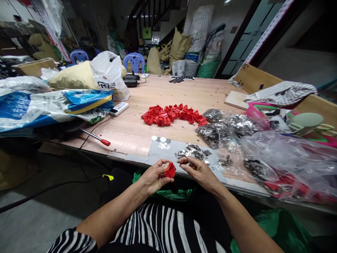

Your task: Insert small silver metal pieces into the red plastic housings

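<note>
Two hands work just off the wooden table's (131,126) near edge. I see left hand (154,177) grasping a small red plastic block (170,170); right hand (200,172) pinched just beside it, contents unclear to me. Beyond: loose silver metal bits (193,151), then heap of red plastic pieces (171,115).

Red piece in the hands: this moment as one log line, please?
left hand: grips red piece | right hand: pinched, beside it | metal bits: on table ahead
</note>
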A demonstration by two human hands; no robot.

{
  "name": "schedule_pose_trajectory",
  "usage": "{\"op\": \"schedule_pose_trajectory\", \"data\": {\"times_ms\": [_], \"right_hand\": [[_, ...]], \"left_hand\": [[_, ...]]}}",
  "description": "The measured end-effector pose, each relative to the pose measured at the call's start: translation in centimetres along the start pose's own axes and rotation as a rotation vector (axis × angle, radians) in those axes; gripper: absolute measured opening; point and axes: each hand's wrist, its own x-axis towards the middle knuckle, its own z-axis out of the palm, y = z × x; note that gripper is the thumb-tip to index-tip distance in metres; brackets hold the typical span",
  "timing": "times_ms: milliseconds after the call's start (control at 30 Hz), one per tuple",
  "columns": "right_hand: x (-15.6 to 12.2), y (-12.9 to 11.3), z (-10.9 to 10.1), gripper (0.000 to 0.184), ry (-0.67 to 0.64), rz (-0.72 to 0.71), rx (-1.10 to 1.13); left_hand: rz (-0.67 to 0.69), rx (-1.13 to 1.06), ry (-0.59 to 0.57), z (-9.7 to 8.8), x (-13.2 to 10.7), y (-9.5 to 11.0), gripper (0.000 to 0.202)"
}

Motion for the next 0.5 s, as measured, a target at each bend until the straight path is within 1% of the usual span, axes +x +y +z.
{"op": "schedule_pose_trajectory", "data": {"times_ms": [100,233,300,367,433,500], "right_hand": [[0.2,0.3,0.5,0.017,0.001,-0.002,0.032],[0.4,0.5,1.1,0.022,-0.085,0.04,0.139],[0.4,0.7,1.3,0.023,-0.13,0.031,0.16],[0.4,1.1,1.5,0.025,-0.15,0.004,0.135],[0.3,1.4,1.8,0.025,-0.158,0.0,0.129],[0.3,1.7,1.9,0.026,-0.156,0.011,0.17]], "left_hand": [[0.006,0.024,-0.009,-0.1,0.0,-0.1,0.026],[-0.026,0.111,-0.045,-0.3,0.1,-0.3,0.028],[-0.049,0.155,-0.076,-0.6,0.2,-0.4,0.026],[-0.059,0.183,-0.095,-0.9,0.3,-0.6,0.025],[-0.063,0.197,-0.08,-1.1,0.5,-0.7,0.025],[-0.069,0.213,-0.046,-0.9,0.7,-0.6,0.026]]}}
